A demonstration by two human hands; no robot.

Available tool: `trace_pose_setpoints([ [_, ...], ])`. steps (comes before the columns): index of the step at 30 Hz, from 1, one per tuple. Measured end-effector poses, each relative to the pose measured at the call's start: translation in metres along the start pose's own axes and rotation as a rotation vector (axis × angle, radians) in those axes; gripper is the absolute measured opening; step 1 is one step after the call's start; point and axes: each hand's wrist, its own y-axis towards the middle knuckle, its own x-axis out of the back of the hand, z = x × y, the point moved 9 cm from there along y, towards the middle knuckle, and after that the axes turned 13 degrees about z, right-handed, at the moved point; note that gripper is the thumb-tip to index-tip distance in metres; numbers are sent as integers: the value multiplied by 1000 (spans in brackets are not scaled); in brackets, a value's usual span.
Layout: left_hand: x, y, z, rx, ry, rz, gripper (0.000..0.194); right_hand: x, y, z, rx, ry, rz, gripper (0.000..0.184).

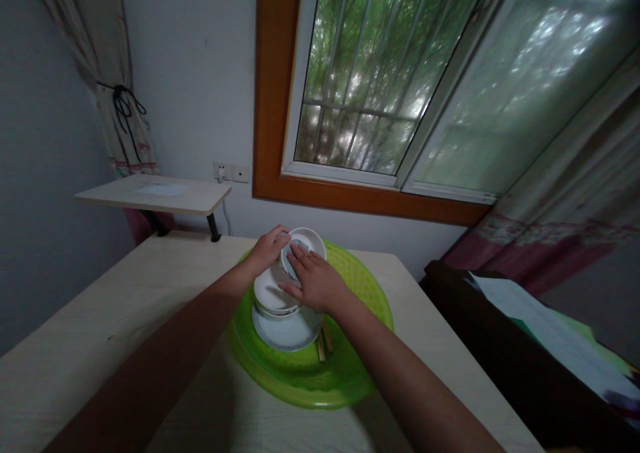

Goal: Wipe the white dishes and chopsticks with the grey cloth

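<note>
A white bowl [316, 238] is tilted up over the green basin, its inside facing me. My left hand [269, 248] grips the bowl's rim at the left, fingers closed around the edge. Inside the bowl, my right hand [320, 281] presses a pale blue-grey cloth [293, 250] against the surface; the fingers partly cover it. Below my hands, a small stack of white bowls [271, 290] rests on a white plate [290, 333]. Wooden chopsticks [327, 334] lie beside the plate, partly hidden by my right wrist.
The round green basin [320, 396] stands on a pale wooden table [190, 293]. A small raised shelf [200, 202] is at the back left, near a wall socket [231, 172]. A window [375, 86] is behind. Papers [540, 313] lie on a dark surface at right.
</note>
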Motion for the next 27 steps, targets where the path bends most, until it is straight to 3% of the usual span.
trace_pose_setpoints([
  [6,7,-1,3,20,-4,-65,36,2,-1,-11,-135,-90,13,67],
  [11,12,-2,2,30,-8,-97,37,6,1,-8,-137,-95,104,40],
  [16,11,-4,0,35,-31,-85,36,8,-2,-3,-83,-33,131,30],
  [19,11,-4,3,30,-20,-90,36,7,-3,0,-19,79,114,31],
  [24,11,-1,5,-32,-32,-86,35,8,-4,4,115,332,24,54],
  [27,10,-1,4,-38,-38,-77,34,9,-5,5,143,422,19,58],
])
